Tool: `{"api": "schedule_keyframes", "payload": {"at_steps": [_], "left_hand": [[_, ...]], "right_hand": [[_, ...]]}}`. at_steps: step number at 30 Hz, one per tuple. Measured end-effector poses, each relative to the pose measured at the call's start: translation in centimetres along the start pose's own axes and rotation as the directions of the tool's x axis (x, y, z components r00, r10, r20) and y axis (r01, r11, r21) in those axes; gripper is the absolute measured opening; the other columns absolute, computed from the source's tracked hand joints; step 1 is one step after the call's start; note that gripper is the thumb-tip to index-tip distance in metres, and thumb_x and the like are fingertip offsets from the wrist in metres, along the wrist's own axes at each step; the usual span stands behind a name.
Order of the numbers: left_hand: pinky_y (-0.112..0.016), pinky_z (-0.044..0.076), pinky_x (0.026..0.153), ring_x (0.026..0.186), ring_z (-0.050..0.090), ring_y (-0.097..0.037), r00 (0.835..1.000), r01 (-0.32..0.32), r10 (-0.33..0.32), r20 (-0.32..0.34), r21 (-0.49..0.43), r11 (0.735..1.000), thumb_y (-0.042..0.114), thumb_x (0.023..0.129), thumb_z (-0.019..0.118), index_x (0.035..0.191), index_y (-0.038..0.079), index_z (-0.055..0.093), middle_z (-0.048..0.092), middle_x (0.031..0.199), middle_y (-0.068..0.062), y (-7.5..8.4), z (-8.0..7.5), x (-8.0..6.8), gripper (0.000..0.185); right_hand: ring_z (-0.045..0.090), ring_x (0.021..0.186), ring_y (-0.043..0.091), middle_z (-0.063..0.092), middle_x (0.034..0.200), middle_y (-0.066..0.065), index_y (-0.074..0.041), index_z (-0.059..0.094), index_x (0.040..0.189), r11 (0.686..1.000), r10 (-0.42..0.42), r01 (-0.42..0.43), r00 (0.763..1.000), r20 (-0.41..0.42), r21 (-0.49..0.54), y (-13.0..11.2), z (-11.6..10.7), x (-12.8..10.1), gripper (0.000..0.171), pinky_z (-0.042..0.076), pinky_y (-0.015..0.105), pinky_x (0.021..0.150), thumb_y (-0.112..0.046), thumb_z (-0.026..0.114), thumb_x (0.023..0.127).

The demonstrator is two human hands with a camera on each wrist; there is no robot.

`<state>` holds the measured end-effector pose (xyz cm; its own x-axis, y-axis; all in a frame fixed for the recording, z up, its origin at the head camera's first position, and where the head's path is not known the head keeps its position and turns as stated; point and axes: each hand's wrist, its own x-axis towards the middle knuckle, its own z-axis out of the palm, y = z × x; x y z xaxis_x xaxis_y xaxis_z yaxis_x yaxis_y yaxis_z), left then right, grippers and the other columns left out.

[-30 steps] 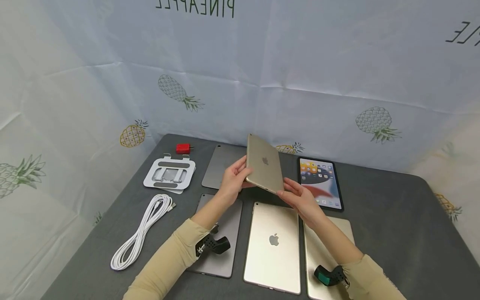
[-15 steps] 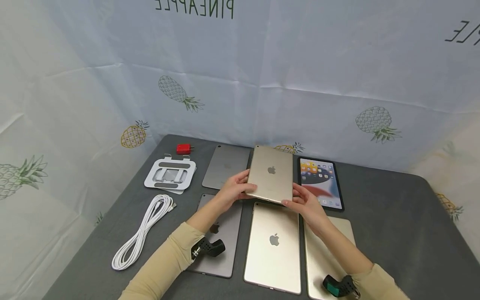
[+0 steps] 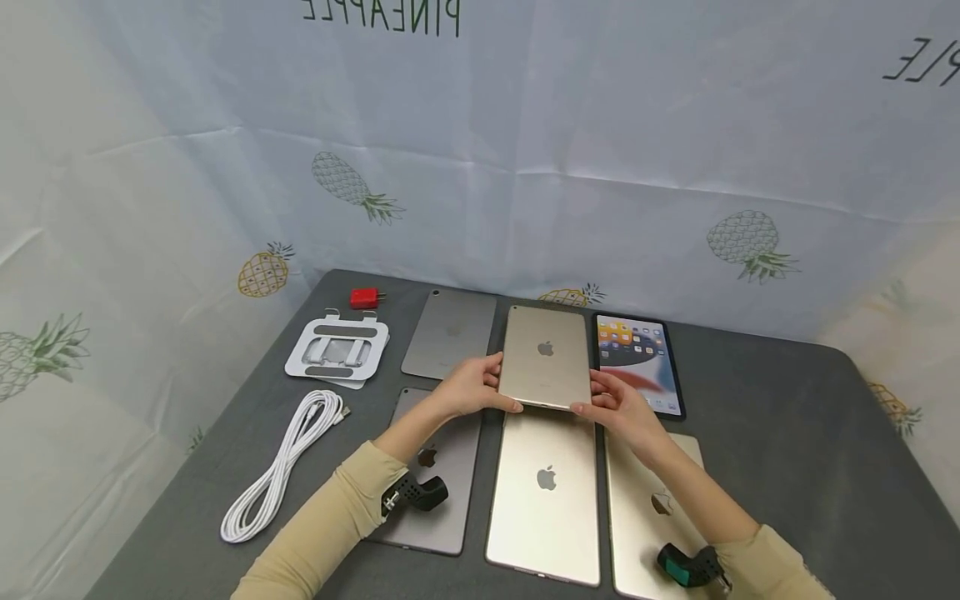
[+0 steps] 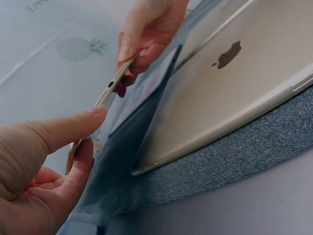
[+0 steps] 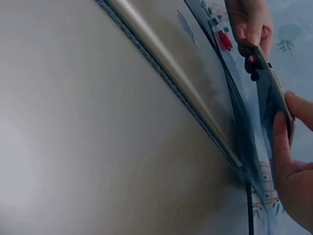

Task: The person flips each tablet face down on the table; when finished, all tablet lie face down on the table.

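Note:
A small gold tablet [image 3: 546,367], apple logo upward, is held by both hands over the middle of the table. My left hand [image 3: 474,387] grips its near left corner, and my right hand [image 3: 624,408] grips the near right one. In the left wrist view the held tablet's port edge [image 4: 110,84] shows edge-on, with a thumb on one face and fingers on the other. Its dark screen side [image 5: 268,98] appears in the right wrist view. Right below, a larger gold tablet [image 3: 543,508] lies face down, its far edge overlapped by the held one in the head view.
Grey tablets lie at back left [image 3: 450,333] and front left [image 3: 431,500]. A gold tablet [image 3: 652,500] is under my right forearm; a tablet with a lit screen [image 3: 639,367] is behind it. Leftward are a white folding stand [image 3: 339,348], coiled white cable [image 3: 285,467] and red plug [image 3: 365,297].
The held tablet has turned from a steep tilt to nearly flat, its logo facing up, and come lower toward the table. Both hands kept their grip and moved slightly nearer the front.

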<state>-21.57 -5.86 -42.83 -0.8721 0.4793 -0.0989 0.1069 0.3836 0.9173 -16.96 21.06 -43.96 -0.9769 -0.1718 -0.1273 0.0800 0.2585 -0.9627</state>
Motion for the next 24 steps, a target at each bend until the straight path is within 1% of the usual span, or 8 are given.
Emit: {"api": "schedule_keyframes", "payload": {"at_steps": [3,5,6,8,12,17,21,24], "left_hand": [[-0.024,0.05,0.081,0.082,0.06,-0.007,1.0,0.009,-0.009,-0.017,0.022,1.0,0.013,0.072,0.087,0.148,-0.009,0.029,0.066,0.103,-0.002,-0.4,0.1,0.1,0.099],[-0.022,0.046,0.078,0.072,0.052,-0.006,1.0,0.008,-0.007,-0.015,0.027,1.0,0.015,0.073,0.087,0.147,-0.009,0.03,0.061,0.087,0.003,-0.7,0.2,0.1,0.097],[-0.021,0.044,0.077,0.07,0.05,-0.006,1.0,0.008,-0.008,-0.015,0.029,1.0,0.016,0.073,0.087,0.147,-0.009,0.031,0.059,0.083,0.004,-0.8,0.2,0.2,0.096],[-0.021,0.043,0.076,0.069,0.048,-0.006,1.0,0.011,-0.01,-0.022,0.036,0.999,0.018,0.073,0.087,0.146,-0.009,0.033,0.056,0.081,0.006,-1.0,0.2,0.2,0.095],[-0.021,0.044,0.074,0.072,0.05,-0.005,0.998,0.004,0.001,-0.056,0.08,0.997,0.021,0.073,0.087,0.144,-0.008,0.039,0.061,0.088,0.006,-1.1,0.3,0.3,0.091],[-0.022,0.042,0.068,0.065,0.047,-0.007,0.989,-0.017,0.045,-0.144,0.189,0.982,0.027,0.072,0.087,0.134,-0.007,0.053,0.055,0.073,0.005,-1.3,0.5,0.4,0.078],[-0.022,0.042,0.061,0.063,0.048,-0.007,0.976,-0.009,0.069,-0.205,0.28,0.96,0.031,0.072,0.087,0.127,-0.006,0.061,0.056,0.071,0.006,-1.6,0.8,0.6,0.071],[-0.022,0.042,0.058,0.059,0.05,-0.006,0.973,-0.002,0.077,-0.216,0.324,0.946,0.031,0.073,0.087,0.125,-0.006,0.062,0.058,0.069,0.006,-1.8,1.0,0.9,0.069]], "right_hand": [[0.058,0.097,0.01,0.047,0.133,0.025,0.008,0.032,0.146,1.0,0.011,-0.011,1.0,0.008,-0.016,0.1,-0.2,0.2,0.074,0.05,0.017,0.083,-0.013,0.073,0.088],[0.058,0.098,0.011,0.047,0.133,0.025,0.008,0.032,0.146,1.0,0.021,-0.021,1.0,0.016,-0.017,0.2,-0.3,0.3,0.074,0.05,0.017,0.084,-0.014,0.073,0.089],[0.058,0.099,0.012,0.047,0.133,0.025,0.008,0.031,0.147,0.999,0.026,-0.026,0.999,0.021,-0.019,0.2,-0.4,0.3,0.074,0.05,0.018,0.084,-0.014,0.072,0.089],[0.057,0.102,0.015,0.046,0.135,0.026,0.009,0.03,0.147,0.999,0.03,-0.029,0.999,0.029,-0.027,0.2,-0.4,0.4,0.075,0.05,0.018,0.085,-0.015,0.072,0.09],[0.056,0.109,0.022,0.044,0.138,0.026,0.008,0.029,0.148,0.998,0.044,-0.042,0.999,0.032,-0.045,0.3,-0.4,0.6,0.077,0.049,0.02,0.088,-0.018,0.072,0.09],[0.055,0.114,0.028,0.045,0.139,0.025,0.006,0.028,0.15,0.993,0.055,-0.052,0.998,0.02,-0.105,0.5,-0.3,1.2,0.083,0.051,0.024,0.089,-0.022,0.075,0.087],[0.059,0.109,0.029,0.052,0.131,0.025,0.009,0.03,0.148,0.981,0.027,-0.021,0.999,0.028,-0.195,0.5,-0.2,1.9,0.086,0.052,0.03,0.086,-0.019,0.079,0.083],[0.06,0.099,0.026,0.059,0.119,0.02,0.011,0.035,0.144,0.947,-0.005,0.009,1.0,0.014,-0.322,0.4,-0.2,2.3,0.085,0.052,0.033,0.082,-0.02,0.081,0.081]]}}
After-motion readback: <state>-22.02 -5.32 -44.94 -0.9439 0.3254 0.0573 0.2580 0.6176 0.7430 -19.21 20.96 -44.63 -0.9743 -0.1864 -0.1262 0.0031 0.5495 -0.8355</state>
